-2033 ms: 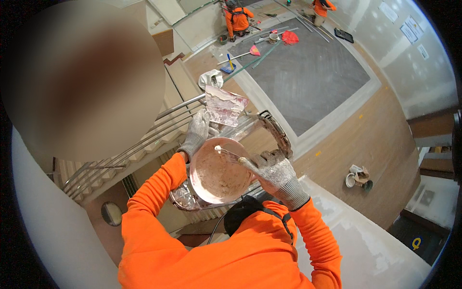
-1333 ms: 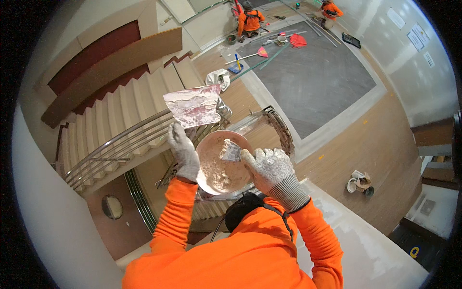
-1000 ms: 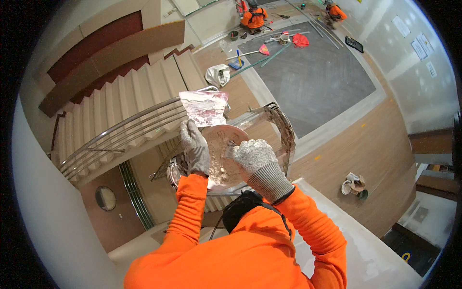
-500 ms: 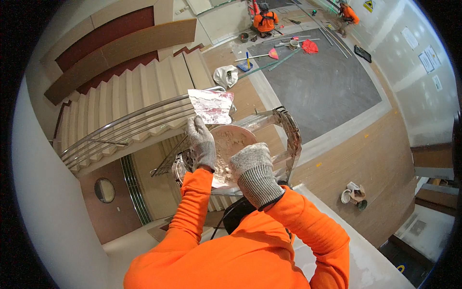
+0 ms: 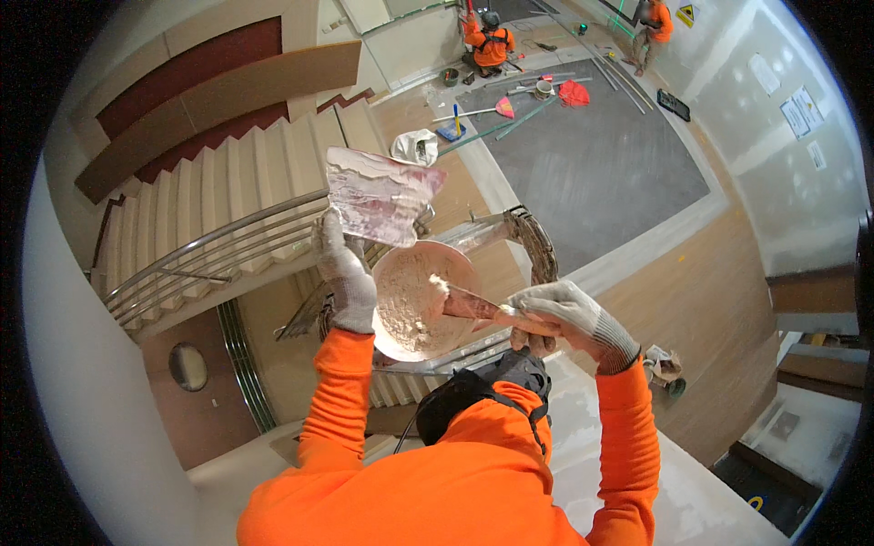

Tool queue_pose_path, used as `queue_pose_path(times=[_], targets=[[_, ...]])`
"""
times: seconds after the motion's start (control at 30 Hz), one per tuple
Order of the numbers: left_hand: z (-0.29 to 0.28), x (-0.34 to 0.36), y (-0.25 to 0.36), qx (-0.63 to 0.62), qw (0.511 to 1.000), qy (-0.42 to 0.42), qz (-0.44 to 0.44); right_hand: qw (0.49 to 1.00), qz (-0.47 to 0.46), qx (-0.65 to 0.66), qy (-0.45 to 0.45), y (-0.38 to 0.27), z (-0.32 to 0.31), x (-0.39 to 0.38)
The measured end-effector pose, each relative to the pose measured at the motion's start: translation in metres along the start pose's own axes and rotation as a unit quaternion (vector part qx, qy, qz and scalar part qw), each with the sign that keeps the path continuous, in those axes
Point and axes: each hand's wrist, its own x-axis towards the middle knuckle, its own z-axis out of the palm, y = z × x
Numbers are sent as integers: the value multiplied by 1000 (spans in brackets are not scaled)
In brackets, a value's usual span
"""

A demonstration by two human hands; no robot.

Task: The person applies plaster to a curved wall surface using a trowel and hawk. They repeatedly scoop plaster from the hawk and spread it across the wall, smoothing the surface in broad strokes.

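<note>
My left hand (image 5: pixel 346 282), in a pale knitted glove, grips a wide flat plate (image 5: pixel 378 196) smeared with white and reddish plaster. It holds the plate tilted above the far left rim of a round pale tub (image 5: pixel 382 341). Crumbly, light plaster (image 5: pixel 410 300) lies inside the tub. My right hand (image 5: pixel 574 318), gloved too, is closed round the handle of a putty knife (image 5: pixel 469 305). The knife's blade reaches over the right side of the tub, and a small white lump of plaster sits at its tip.
A plaster-stained frame (image 5: pixel 533 241) stands right of the tub. A staircase with a metal handrail (image 5: pixel 228 218) runs along the left. On the floor beyond lie a dustpan (image 5: pixel 452 130), a white sack (image 5: pixel 414 147) and long strips. Two people in orange (image 5: pixel 492 45) are farther off.
My right hand has moved right and turned, bringing the putty knife into sight over the tub. My left hand has shifted left, and the plate is tilted more towards me.
</note>
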Motion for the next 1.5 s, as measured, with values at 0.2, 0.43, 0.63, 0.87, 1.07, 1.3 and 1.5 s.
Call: queue_pose_path(times=[0.2, 0.43, 0.63, 0.87, 1.07, 1.3, 1.5], targets=[[15, 7, 65, -183, 949, -218, -137, 976, -185, 2, 117, -32, 27, -40], [4, 19, 22, 20, 936, -342, -84, 887, -360, -172, 233, -67, 24, -37], [10, -1, 26, -121, 877, -393, -250, 770, -420, -395, 274, -58, 16, 1], [4, 3, 21, -194, 864, -346, -310, 722, -416, -465, 299, -42, 2, 2], [17, -8, 31, -222, 851, -323, -350, 696, -419, -496, 307, -47, 0, -8], [12, -6, 26, -291, 814, -360, -351, 687, -412, -515, 306, -54, -1, -18], [20, -10, 54, -299, 809, -340, -375, 672, -384, -549, 315, -59, -3, -32]])
